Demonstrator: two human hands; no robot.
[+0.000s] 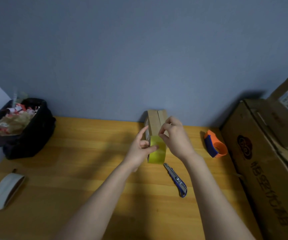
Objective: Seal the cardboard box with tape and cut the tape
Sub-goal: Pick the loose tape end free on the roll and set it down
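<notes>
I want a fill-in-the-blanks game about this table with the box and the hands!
1. The tape stuck on the small cardboard box is coloured ____.
2. The blue utility knife lies on the wooden ____, untouched.
3. The orange tape dispenser sits on the person's ____ side.
4. The left hand and right hand are both at the ____.

Missing words: yellow; table; right; box

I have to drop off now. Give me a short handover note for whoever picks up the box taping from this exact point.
Left hand: open, fingers against the yellow tape on the small cardboard box.
Right hand: pinching at the tape's upper edge on the box.
Utility knife lies on the table just near of the box; orange tape dispenser to the right.
Done: tape covers the near end.
Left: the top seam looks untaped; whether the tape still needs cutting is unclear.
</notes>
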